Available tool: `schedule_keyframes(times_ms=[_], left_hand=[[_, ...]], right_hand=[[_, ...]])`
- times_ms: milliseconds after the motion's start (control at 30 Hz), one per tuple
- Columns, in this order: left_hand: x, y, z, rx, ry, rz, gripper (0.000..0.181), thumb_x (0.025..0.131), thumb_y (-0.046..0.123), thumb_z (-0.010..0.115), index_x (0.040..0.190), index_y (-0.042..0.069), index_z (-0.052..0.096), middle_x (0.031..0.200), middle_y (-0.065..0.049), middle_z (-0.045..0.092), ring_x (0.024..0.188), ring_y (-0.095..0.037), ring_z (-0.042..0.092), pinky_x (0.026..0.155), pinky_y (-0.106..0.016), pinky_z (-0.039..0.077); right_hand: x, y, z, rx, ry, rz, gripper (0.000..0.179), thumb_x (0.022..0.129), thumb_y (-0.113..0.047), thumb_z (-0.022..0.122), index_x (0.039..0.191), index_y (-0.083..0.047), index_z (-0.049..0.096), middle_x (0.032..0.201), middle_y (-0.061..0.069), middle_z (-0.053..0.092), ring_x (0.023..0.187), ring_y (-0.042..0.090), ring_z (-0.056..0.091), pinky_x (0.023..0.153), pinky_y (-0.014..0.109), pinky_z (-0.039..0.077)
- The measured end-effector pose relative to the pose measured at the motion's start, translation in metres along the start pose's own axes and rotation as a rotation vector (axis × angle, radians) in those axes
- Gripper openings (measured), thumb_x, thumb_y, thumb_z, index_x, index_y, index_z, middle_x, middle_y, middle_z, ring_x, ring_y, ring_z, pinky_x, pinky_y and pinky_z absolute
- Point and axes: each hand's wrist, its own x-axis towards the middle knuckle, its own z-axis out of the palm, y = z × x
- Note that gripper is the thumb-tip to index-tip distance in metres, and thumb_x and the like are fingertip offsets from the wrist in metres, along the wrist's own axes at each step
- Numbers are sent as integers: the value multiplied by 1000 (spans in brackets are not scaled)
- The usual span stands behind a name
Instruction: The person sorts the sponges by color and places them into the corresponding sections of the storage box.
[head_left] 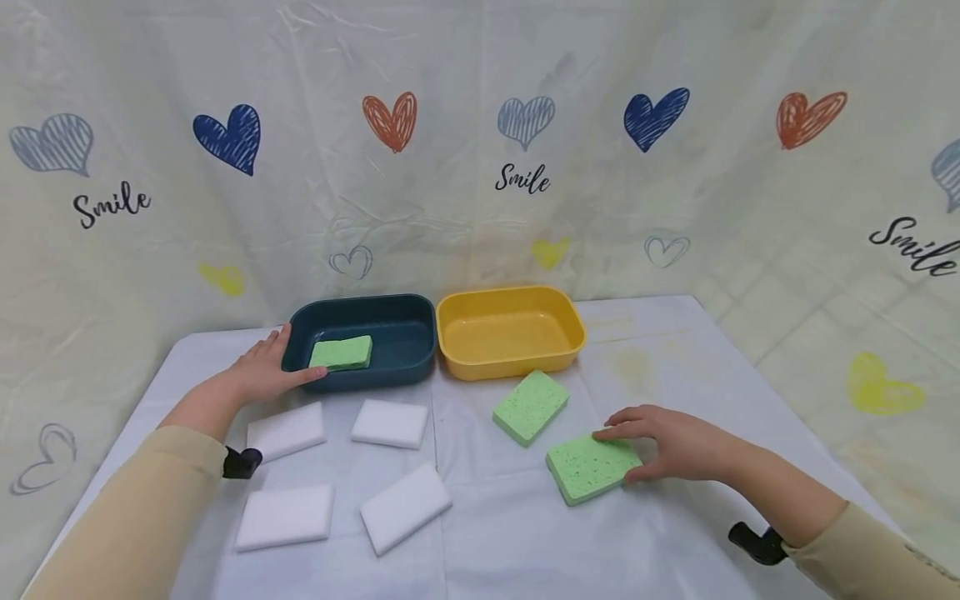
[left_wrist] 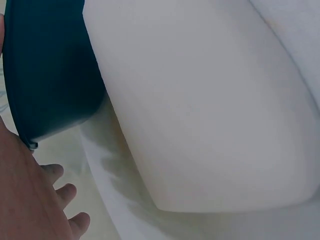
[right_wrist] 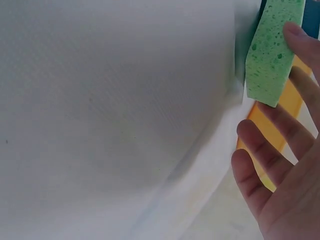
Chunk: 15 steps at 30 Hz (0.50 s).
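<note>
My left hand (head_left: 262, 367) rests at the left end of a dark teal tub (head_left: 390, 380), thumb along the front rim and fingers spread at its left side. Inside that tub lies a green sponge (head_left: 341, 353). In the left wrist view the fingers (left_wrist: 66, 194) stick out straight beyond the tub's edge. At the right of the table, my right hand (head_left: 671, 442) holds another green sponge (head_left: 588, 471) by its right end, between thumb and forefinger. The right wrist view shows the thumb against this sponge (right_wrist: 272, 55), with the other fingers spread loosely.
A yellow tub (head_left: 510, 367) stands beside the teal one at the back. In front of it lies one more green sponge (head_left: 531, 408). Several white sponges (head_left: 405, 508) are spread over the left and middle of the white-covered table (head_left: 510, 550). A heart-printed sheet (head_left: 450, 208) hangs behind.
</note>
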Motion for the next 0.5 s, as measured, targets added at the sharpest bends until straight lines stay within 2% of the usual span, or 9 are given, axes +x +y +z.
schedule_keyframes(times_ms=[267,500], left_hand=[[-2,1,-1,19,-8,-4,126,85,76,53,152,-9,-9,155,-41,1,141,-59,4,111,-72,11],[-3,1,-1,2,-4,8,126,85,77,53,153,-8,-10,155,-41,1,141,-60,4,111,-72,10]], right_hand=[[0,4,-7,7,63,-23,52,83,-52,76,133,-39,63,135,-2,57,126,30,52,99,53,46],[9,1,-19,12,153,-44,49,84,-42,78,132,-37,64,135,-1,58,124,28,54,91,45,53]])
